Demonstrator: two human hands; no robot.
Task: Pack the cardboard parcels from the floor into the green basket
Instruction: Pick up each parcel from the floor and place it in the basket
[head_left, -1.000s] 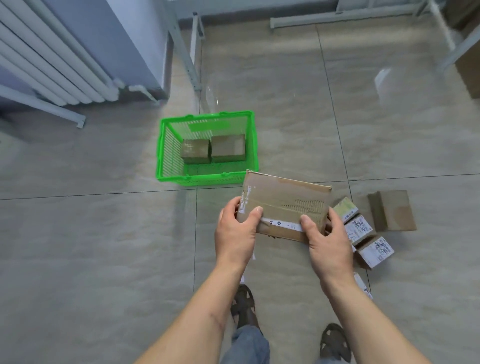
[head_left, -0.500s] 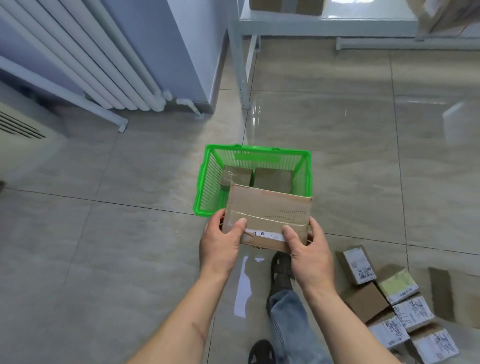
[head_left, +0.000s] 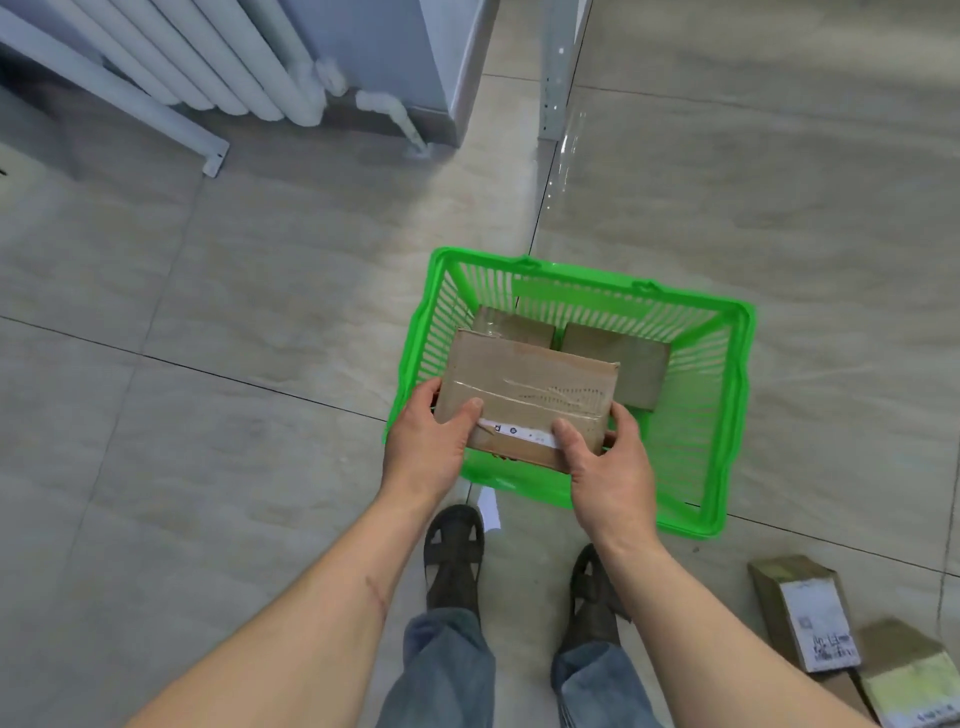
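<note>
The person held a flat cardboard parcel (head_left: 527, 402) over the near-left part of the green basket (head_left: 737, 415), the left hand (head_left: 423, 452) clamped on its seven o'clock corner and the right hand (head_left: 608, 467) on its five o'clock corner, thumbs on top; each grip was closed on the parcel. Two smaller parcels (head_left: 618, 358) already sat side by side on the basket floor toward twelve o'clock, and the held one partly hid them. The likely trouble, as I judged it, was size: the flat parcel looked nearly as long as the free floor left in front of those two, so lowered level it could land across their tops or catch an edge on the near rim and sit tilted. The slotted walls slope inward, which narrows the room lower down. The most open space lay toward three o'clock inside the basket. More labelled parcels (head_left: 810, 623) waited on the floor (head_left: 208, 415) at about four o'clock, clear of the basket; the person's feet stood just short of its near rim.
</note>
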